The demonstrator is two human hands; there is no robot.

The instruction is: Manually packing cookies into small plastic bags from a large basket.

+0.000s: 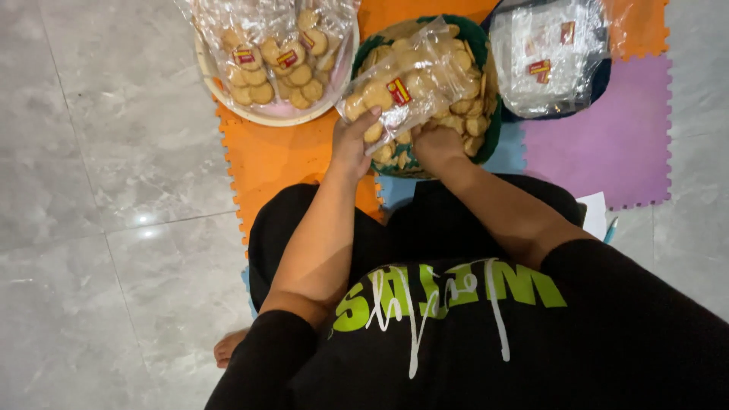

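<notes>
My left hand (pixel 351 144) grips a clear plastic bag (pixel 414 80) partly filled with round tan cookies and marked by a small red and yellow label. The bag lies over a green bowl (pixel 482 42) heaped with loose cookies. My right hand (pixel 437 144) is down among the loose cookies at the bowl's near edge, fingers curled and partly hidden under the bag. Whether it holds cookies I cannot tell. Both forearms reach forward over my lap in black clothing.
A pale round basin (pixel 266 115) at the back left holds filled cookie bags (pixel 277 57). At the back right, a dark container carries a stack of empty labelled bags (pixel 547 57). Orange (pixel 277 156), purple (pixel 607 144) and blue foam mats cover grey floor tiles (pixel 99 190).
</notes>
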